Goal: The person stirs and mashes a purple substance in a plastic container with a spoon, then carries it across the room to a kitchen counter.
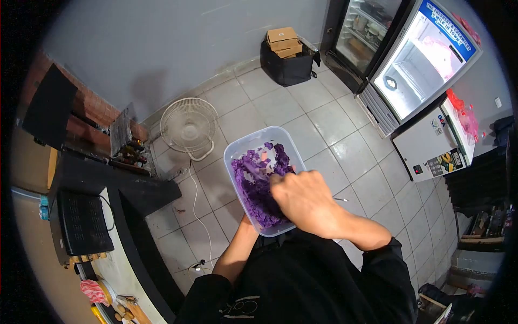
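Observation:
A clear plastic container [230,154] is held in front of my body, tilted slightly. Crumbly purple mash [259,202] covers much of its inside, thickest toward the near end. My left hand [247,229] supports the container from below; most of it is hidden, though a patch of skin tone shows through the base. Over the container's right side, my right hand [305,197] is closed around a thin metal utensil [341,199]. Its handle end sticks out past the hand, while its working end is down in the mash and cannot be made out.
A white fan [189,125] lies on the tiled floor, its cord [202,221] running toward me. A black bin [288,70] with cardboard boxes stands by the wall. Two glass-door fridges [426,59] and a white chest [431,143] are on the right, a counter [127,251] on the left.

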